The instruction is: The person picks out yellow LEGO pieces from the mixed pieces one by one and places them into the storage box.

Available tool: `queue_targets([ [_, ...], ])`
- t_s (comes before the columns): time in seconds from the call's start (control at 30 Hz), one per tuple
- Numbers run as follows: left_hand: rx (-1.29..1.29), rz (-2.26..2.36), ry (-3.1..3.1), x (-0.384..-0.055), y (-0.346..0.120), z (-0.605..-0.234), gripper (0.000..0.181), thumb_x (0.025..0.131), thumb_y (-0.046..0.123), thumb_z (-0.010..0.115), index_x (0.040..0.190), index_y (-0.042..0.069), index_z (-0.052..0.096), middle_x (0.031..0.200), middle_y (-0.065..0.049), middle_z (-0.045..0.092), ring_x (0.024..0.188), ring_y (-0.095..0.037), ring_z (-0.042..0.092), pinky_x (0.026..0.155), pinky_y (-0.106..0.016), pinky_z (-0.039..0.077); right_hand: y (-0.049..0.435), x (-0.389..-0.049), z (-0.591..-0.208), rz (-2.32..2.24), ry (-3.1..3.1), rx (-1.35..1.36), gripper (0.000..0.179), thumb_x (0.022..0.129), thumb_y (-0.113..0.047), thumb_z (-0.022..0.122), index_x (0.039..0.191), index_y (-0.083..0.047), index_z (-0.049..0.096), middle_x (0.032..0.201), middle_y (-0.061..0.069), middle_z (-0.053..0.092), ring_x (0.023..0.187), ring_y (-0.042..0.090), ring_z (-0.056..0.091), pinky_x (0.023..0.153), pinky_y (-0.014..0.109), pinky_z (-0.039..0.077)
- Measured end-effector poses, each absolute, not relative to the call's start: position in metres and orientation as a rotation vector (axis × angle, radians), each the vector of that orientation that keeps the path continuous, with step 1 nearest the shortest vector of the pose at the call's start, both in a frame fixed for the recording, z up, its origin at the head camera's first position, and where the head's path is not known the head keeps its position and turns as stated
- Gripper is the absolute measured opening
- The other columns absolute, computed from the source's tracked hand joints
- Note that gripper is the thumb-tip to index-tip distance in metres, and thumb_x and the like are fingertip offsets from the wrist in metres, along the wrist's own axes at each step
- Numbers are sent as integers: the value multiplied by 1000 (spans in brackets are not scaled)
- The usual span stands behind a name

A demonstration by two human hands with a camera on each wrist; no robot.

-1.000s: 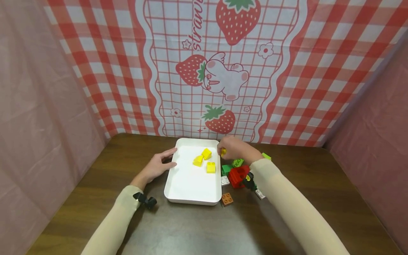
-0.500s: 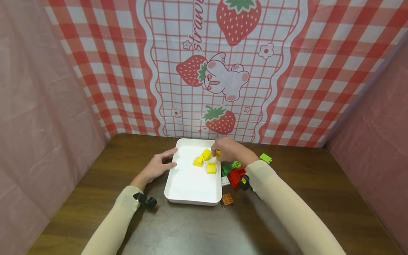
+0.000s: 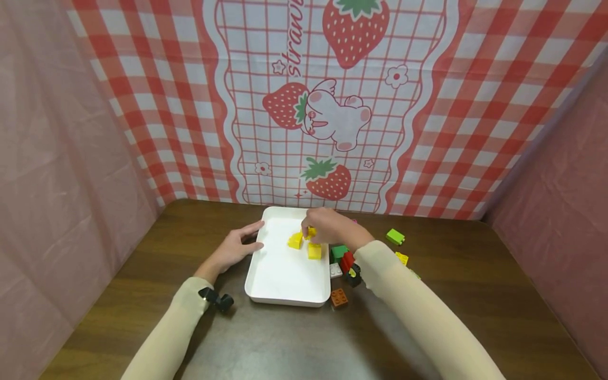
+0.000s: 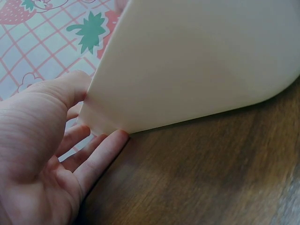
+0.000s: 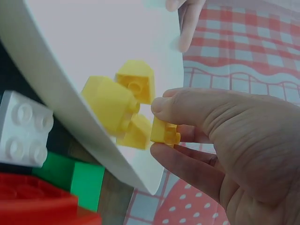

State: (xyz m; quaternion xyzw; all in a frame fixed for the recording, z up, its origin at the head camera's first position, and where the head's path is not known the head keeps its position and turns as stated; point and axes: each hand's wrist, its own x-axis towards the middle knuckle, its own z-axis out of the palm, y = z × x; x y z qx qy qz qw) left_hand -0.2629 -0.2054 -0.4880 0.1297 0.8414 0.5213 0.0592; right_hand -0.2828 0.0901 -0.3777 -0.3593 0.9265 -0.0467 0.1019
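My right hand [image 3: 325, 226] pinches a small yellow toy brick [image 5: 164, 132] between thumb and fingers, over the far right part of a white tray [image 3: 285, 279]. Several other yellow bricks lie in that tray: one [image 3: 295, 240] left of the hand and another [image 3: 314, 251] just below it in the head view. In the right wrist view, the held brick is close beside the loose yellow bricks [image 5: 108, 104]. At the tray's left side, my left hand [image 3: 233, 248] rests with thumb and fingers spread, their tips touching the outer wall [image 4: 183, 70].
Right of the tray are a green brick [image 3: 339, 253], a white brick [image 3: 335, 270], an orange-brown brick [image 3: 339, 298] and red pieces [image 3: 347, 261], partly behind the right forearm. Farther right lie a lime brick [image 3: 395, 236] and a yellow brick [image 3: 402, 257]. A checked cloth [image 3: 180, 121] hangs behind the table.
My right hand has moved left with the yellow brick, from beyond the tray's right rim to over the bricks inside. My left hand and the tray have stayed put.
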Motion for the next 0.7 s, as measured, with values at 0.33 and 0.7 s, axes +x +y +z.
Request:
queue_targets([
  [0.33, 407, 1597, 2545, -263, -206, -489, 67, 108, 10, 74, 169, 2, 48, 180, -21, 43, 169, -47, 40, 136, -65, 37, 72, -279, -378, -83, 2717, -1121, 11, 100, -12, 86, 111, -12, 87, 114, 6, 76, 103, 22, 65, 109, 44, 60],
  [0.7, 417, 1594, 2548, -261, -206, -487, 67, 108, 11, 74, 169, 2, 48, 179, -21, 43, 168, -48, 41, 135, -65, 39, 58, -277, -374, -102, 2652, -1118, 12, 101, -12, 84, 113, -13, 87, 118, 7, 76, 104, 25, 66, 107, 44, 61],
])
